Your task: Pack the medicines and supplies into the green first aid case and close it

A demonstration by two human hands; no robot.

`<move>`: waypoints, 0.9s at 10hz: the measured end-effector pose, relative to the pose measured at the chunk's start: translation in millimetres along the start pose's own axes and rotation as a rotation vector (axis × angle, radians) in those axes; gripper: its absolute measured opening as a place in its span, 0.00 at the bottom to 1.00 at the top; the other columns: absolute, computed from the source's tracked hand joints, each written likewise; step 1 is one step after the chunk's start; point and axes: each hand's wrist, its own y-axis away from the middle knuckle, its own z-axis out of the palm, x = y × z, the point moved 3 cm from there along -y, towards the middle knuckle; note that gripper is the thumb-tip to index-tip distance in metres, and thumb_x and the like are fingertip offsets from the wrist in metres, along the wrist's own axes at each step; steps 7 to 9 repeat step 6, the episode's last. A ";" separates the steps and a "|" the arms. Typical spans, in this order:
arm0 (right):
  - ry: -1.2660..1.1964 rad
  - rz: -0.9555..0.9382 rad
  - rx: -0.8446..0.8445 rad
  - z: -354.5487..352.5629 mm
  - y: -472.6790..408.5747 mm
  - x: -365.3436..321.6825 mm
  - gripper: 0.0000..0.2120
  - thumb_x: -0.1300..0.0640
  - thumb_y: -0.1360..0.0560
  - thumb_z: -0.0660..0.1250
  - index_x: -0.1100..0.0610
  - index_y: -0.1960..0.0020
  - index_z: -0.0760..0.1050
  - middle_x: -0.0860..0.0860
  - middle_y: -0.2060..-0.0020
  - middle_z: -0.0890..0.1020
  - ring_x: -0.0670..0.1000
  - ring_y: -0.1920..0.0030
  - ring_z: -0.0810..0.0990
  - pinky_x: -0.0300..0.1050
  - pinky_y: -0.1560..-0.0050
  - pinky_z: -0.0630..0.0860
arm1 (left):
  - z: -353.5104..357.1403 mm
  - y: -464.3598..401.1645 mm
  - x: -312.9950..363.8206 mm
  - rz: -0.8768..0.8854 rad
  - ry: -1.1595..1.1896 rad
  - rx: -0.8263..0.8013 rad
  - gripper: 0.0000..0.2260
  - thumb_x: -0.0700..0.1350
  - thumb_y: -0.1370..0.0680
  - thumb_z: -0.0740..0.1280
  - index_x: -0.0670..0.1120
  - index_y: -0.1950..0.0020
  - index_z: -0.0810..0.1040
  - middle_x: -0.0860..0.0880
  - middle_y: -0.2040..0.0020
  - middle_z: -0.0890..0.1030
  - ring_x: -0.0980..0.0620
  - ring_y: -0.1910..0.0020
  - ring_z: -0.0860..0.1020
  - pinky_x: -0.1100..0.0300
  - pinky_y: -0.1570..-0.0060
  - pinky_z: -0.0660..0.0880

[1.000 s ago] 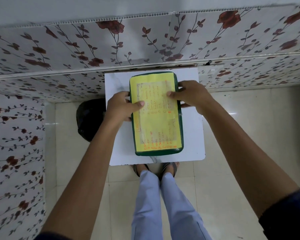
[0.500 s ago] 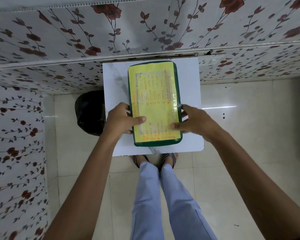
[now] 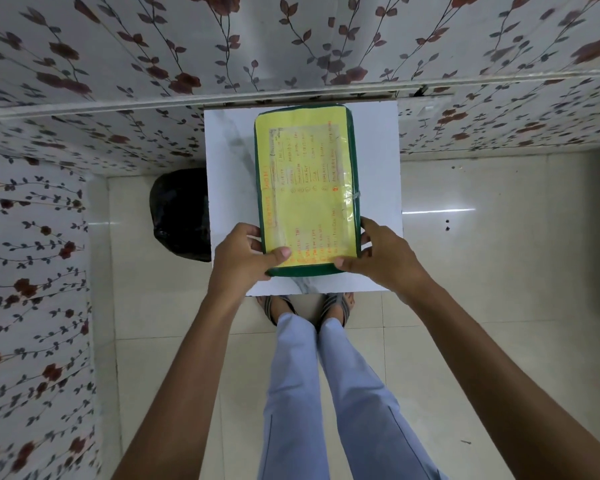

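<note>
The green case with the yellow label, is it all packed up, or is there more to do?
Packing looks done: no loose medicines or supplies show on the white table, and the green case lies flat with its lid down. In hand: the left hand and right hand grip its near corners, thumbs on top. Left: possibly pressing it shut; any latch is hidden.

A small square white table top with faint grey marbling [image 3: 229, 161] is set against the floral-papered wall. One item is seen lying directly on it: a closed, flat rectangular green case with a yellow handwritten sheet under clear film covering its lid [image 3: 307, 188], placed lengthwise, its far end near the wall edge (the writing is too small to be read). The table stands on a glossy cream tiled floor [image 3: 499, 271].
</note>
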 end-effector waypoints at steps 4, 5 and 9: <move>0.017 -0.038 0.115 21.7 2.2 13.6 0.30 0.56 0.32 0.74 0.56 0.35 0.65 0.59 0.44 0.76 0.57 0.46 0.77 0.42 0.55 0.69 | 14.8 20.6 -14.1 0.091 0.038 0.131 0.19 0.40 0.30 0.73 0.38 0.43 0.72 0.47 0.55 0.76 0.50 0.63 0.77 0.54 0.63 0.82; 0.006 -0.017 0.087 17.8 13.6 10.4 0.31 0.54 0.31 0.72 0.56 0.32 0.64 0.59 0.40 0.74 0.57 0.46 0.78 0.42 0.52 0.70 | 14.3 34.4 -11.5 0.067 0.008 0.119 0.19 0.42 0.28 0.71 0.39 0.39 0.72 0.44 0.51 0.77 0.46 0.61 0.77 0.48 0.55 0.81; -0.096 0.050 0.106 7.3 36.4 7.1 0.34 0.53 0.29 0.70 0.57 0.28 0.59 0.57 0.34 0.71 0.55 0.42 0.76 0.47 0.46 0.74 | 7.5 56.3 -7.0 0.025 0.005 0.105 0.18 0.44 0.26 0.68 0.42 0.38 0.72 0.44 0.46 0.77 0.45 0.56 0.79 0.49 0.51 0.80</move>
